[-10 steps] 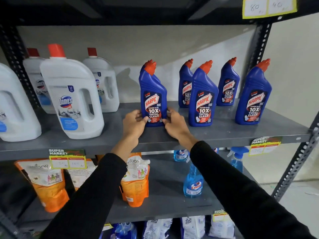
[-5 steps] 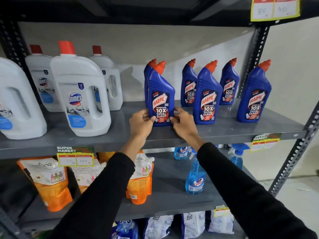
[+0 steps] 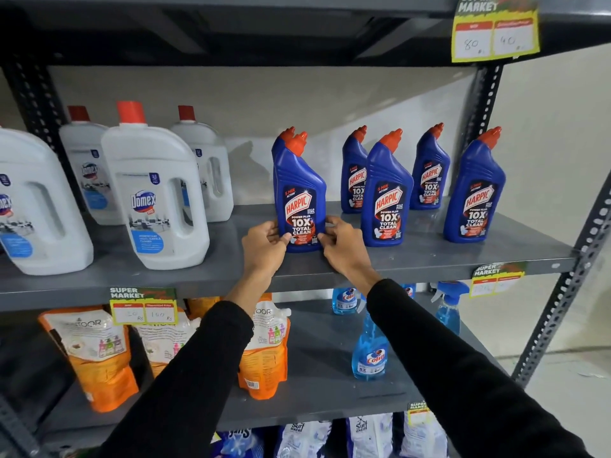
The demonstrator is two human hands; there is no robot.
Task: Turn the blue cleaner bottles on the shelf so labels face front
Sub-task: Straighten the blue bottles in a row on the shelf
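Several blue cleaner bottles with orange caps stand on the grey middle shelf. The front left blue bottle stands upright with its label toward me. My left hand grips its base from the left and my right hand grips it from the right. Another blue bottle stands directly behind it, mostly hidden, only its cap showing. To the right stand a front bottle, a far-right bottle and two back bottles, all with labels facing front.
Large white jugs with red caps fill the shelf's left half. Orange pouches and blue spray bottles sit on the shelf below. A slotted upright post bounds the right side. Price tags hang on the shelf edges.
The view has shifted, so the shelf sits more to the right and lower. Both hands stay on the front left bottle, which now lines up in front of the bottle behind it.
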